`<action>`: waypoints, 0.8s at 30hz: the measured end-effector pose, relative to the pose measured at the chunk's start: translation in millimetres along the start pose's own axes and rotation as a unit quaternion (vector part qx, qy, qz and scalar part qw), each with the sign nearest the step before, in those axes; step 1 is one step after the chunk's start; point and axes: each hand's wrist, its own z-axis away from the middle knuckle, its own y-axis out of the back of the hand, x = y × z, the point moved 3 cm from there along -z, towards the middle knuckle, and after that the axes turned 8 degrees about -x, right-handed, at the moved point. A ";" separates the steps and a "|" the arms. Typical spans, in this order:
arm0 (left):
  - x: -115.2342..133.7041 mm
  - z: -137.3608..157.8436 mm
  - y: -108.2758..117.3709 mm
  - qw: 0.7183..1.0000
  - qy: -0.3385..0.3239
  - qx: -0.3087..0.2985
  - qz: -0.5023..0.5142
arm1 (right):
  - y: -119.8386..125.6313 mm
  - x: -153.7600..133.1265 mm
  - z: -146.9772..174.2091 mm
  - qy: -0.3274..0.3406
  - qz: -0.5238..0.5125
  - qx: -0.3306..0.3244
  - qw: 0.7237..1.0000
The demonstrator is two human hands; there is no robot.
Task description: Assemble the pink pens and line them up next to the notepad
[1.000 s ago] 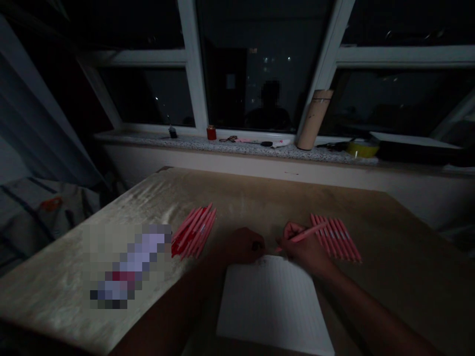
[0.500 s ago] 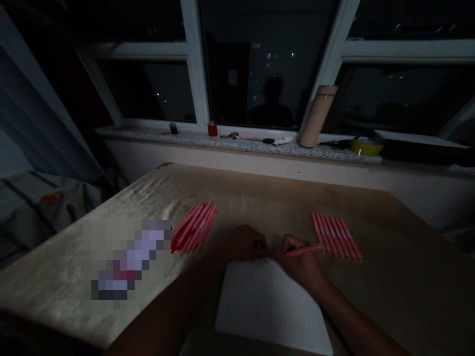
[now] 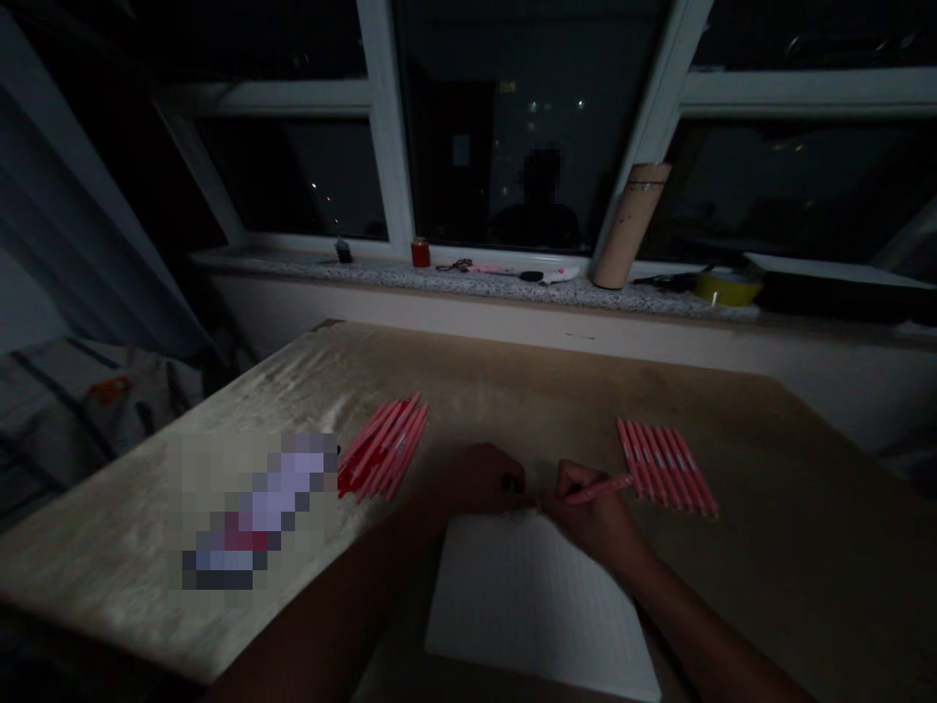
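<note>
My right hand (image 3: 596, 517) grips a pink pen (image 3: 607, 487) in a writing hold, its upper end pointing right. The pen's tip is lost in the dark between my hands. My left hand (image 3: 483, 476) lies at the top edge of a white lined notepad (image 3: 538, 605), fingers curled in; what they hold, if anything, is too dark to make out. To the right, several pink pens (image 3: 668, 467) lie side by side in a neat row. On the left, more pink pens (image 3: 387, 449) rest in a looser pile, with something red among them.
A blurred-out oblong item (image 3: 270, 508) is on the left of the table (image 3: 512, 366). Along the granite windowsill (image 3: 381, 276) stand a small red jar (image 3: 420, 253), a tall brown cylinder (image 3: 631, 227) and a yellow tape roll (image 3: 727, 287). A curtain (image 3: 80, 195) hangs at left.
The view has shifted very slightly. My right hand and the pen have moved a little, with the pen's upper end slightly higher; my left hand stays in place.
</note>
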 end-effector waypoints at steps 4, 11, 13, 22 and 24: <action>-1.1 -1.4 0.0 1.000 0.001 0.000 -0.007 | -0.1 -2.8 -0.3 0.004 0.007 -0.010 1.000; -1.4 -1.4 0.6 1.000 0.006 0.000 -0.020 | 1.7 -0.1 -1.3 -0.013 -0.029 0.008 0.999; -1.9 -1.7 -0.3 1.000 0.003 0.002 -0.019 | 1.2 -0.1 -1.7 -0.014 -0.026 0.008 1.000; -1.2 -0.2 -0.2 1.000 0.011 0.000 0.004 | 0.8 0.6 -0.5 0.001 -0.011 0.001 1.000; -1.2 0.1 0.4 1.000 0.014 -0.001 0.000 | 1.7 1.7 -0.8 -0.007 -0.005 0.013 1.000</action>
